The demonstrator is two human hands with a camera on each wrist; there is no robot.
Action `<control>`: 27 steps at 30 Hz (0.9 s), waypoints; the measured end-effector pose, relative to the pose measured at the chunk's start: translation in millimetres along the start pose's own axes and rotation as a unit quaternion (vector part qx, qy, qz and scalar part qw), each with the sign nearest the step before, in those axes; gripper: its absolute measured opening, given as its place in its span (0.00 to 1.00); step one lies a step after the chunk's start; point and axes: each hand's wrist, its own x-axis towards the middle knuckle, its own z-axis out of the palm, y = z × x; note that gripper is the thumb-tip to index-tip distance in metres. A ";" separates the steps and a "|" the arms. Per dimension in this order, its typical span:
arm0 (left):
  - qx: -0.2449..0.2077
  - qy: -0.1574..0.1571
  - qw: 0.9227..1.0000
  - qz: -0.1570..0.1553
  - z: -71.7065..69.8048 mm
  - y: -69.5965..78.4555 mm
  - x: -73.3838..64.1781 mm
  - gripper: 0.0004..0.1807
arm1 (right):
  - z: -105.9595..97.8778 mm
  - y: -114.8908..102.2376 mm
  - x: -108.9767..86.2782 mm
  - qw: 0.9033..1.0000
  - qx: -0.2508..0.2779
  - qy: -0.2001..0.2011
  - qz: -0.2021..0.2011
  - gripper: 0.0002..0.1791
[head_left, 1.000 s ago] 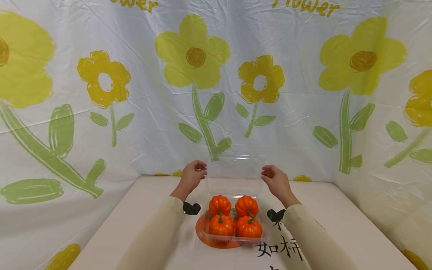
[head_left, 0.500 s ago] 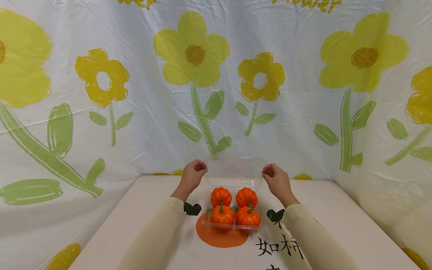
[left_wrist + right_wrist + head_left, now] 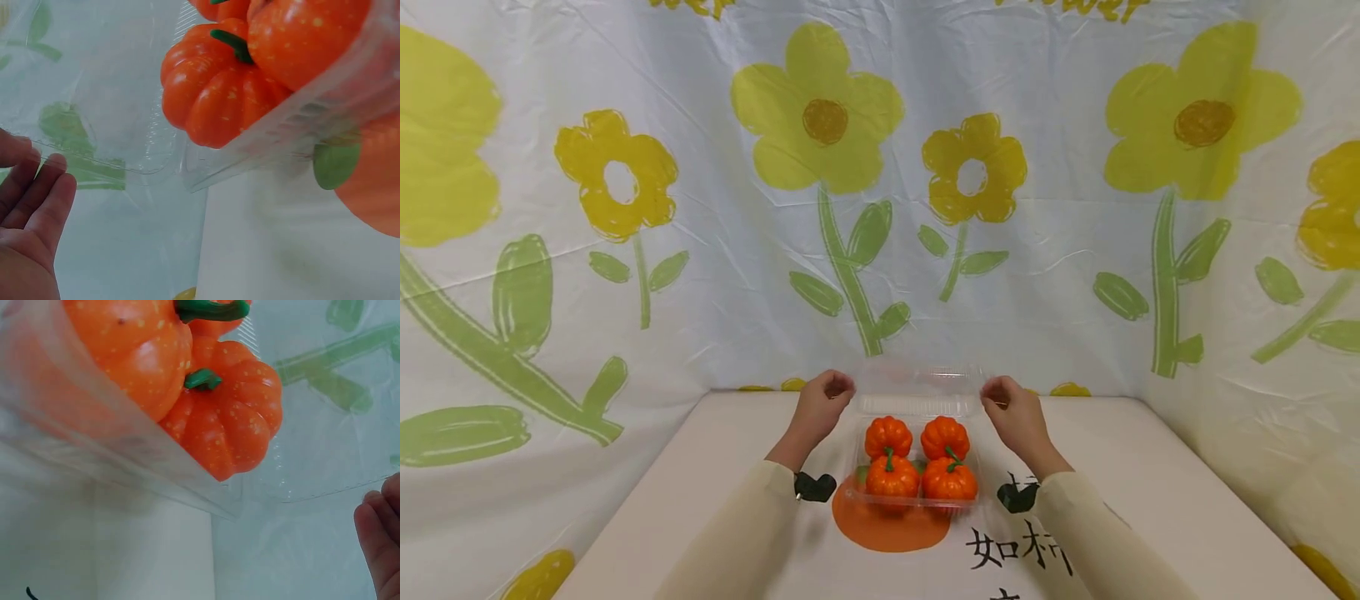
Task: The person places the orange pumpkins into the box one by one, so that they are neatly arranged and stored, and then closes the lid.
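Note:
A clear plastic clamshell box (image 3: 917,502) sits on the table with its lid (image 3: 917,406) raised at the back. Inside are several small orange pumpkins (image 3: 892,477) with green stems, arranged in two rows. My left hand (image 3: 822,406) pinches the lid's left edge between thumb and fingers, as the left wrist view shows of the same hand (image 3: 34,212). At the lid's right edge, my right hand (image 3: 1017,414) pinches the rim; only some fingers of this hand (image 3: 381,531) show in the right wrist view.
A pale table mat (image 3: 760,533) carries an orange printed circle (image 3: 891,529), dark green leaf shapes and black written characters (image 3: 992,548). Behind the table hangs a white cloth (image 3: 1045,275) printed with yellow flowers. Another cloth side closes in the right.
The box has slid slightly away from me, uncovering more of the orange circle. Both hands have lowered a little with the lid, which tilts more forward now.

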 end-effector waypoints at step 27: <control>0.002 -0.041 0.997 -0.062 -3.3 -10.7 -39.6 0.06 | -4.4 10.2 -33.7 0.998 -0.026 -0.053 0.023 0.06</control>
